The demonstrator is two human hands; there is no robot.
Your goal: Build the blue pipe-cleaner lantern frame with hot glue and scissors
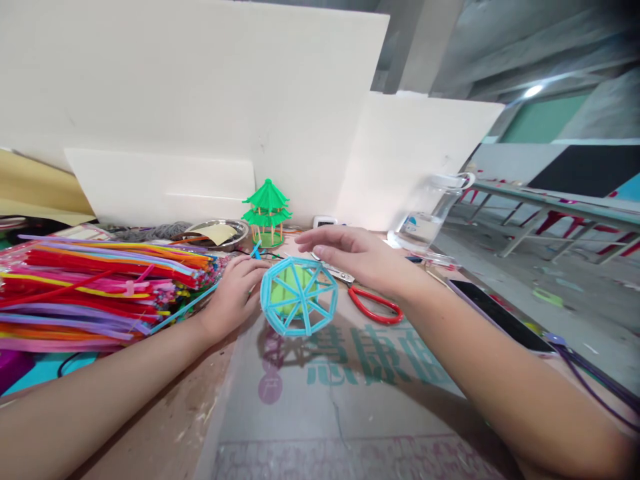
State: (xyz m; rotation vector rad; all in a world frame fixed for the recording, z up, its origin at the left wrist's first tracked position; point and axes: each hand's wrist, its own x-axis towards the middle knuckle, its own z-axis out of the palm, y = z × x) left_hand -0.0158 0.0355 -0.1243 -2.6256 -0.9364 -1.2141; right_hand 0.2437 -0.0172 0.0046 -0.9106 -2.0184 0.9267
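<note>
A light-blue pipe-cleaner wheel [301,294], eight-sided with spokes, is tilted above the mat, a light-green part [285,283] showing behind it. My left hand [235,293] is at its left edge, fingers bent in towards the rim; the exact grip is partly hidden behind the wheel. A short blue piece [257,251] sticks up just beyond those fingers. Over the wheel's upper right side, my right hand [353,253] is open with fingers stretched out to the left, holding nothing visible. Red-handled scissors [375,305] lie under and beside the right hand.
Bundles of coloured pipe cleaners [90,293] crowd the left. A green pagoda model [267,213] and a metal bowl [243,233] stand at the back, before white boards [200,87]. On the right are a water bottle [425,217] and a phone [500,315]. A printed mat [280,440] covers the front.
</note>
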